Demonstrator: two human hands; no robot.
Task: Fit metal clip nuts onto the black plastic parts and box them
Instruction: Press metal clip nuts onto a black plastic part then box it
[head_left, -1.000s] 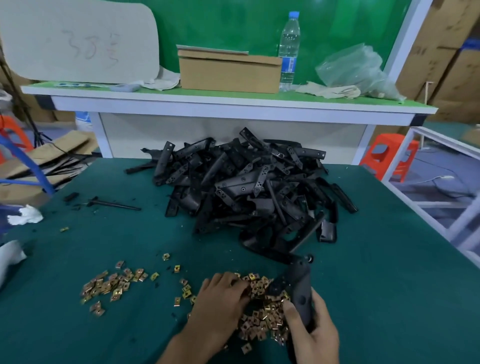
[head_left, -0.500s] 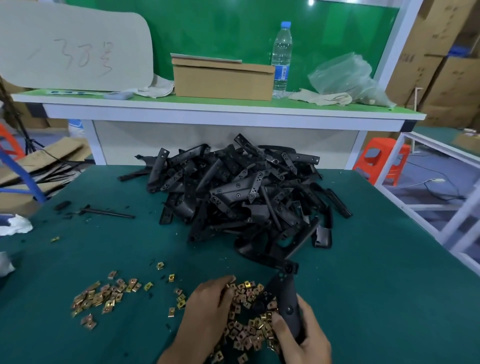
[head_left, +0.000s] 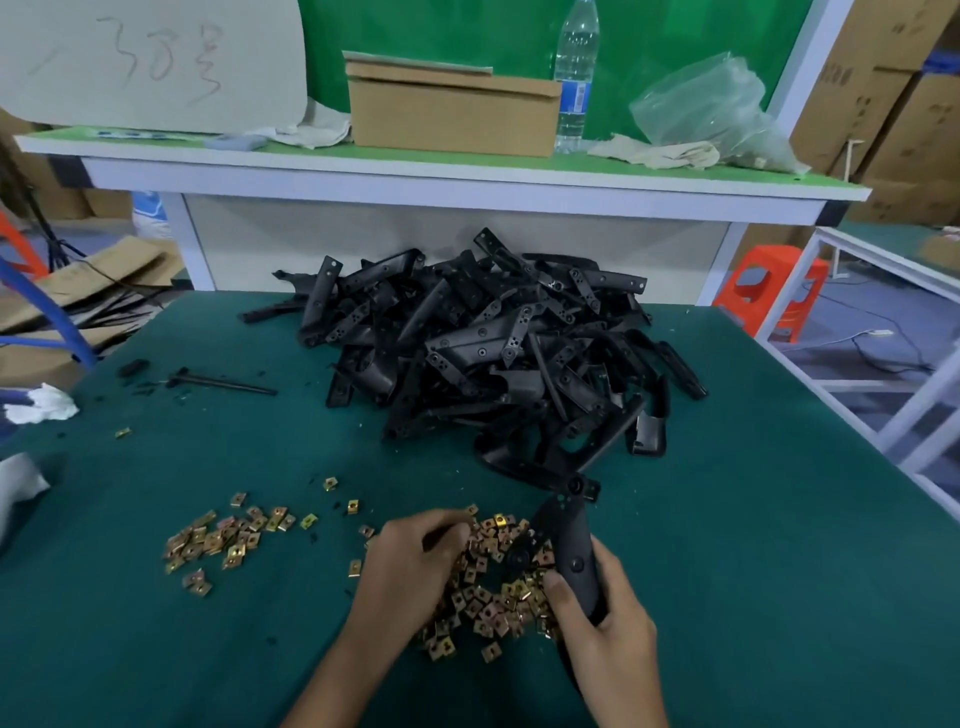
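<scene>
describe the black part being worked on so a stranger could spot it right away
Find the big pile of black parts in the middle of the green table, then drop to the heap of brass clip nuts at the near edge. The black part on that heap's right side is the only one held, in the right hand.

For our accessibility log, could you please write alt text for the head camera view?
A person's right hand grips a black plastic part at the edge of a pile of brass-coloured clip nuts, where the curled fingers of the left hand rest. Behind them on the green table lies a large heap of black parts, with a cardboard box on the shelf beyond.
</scene>
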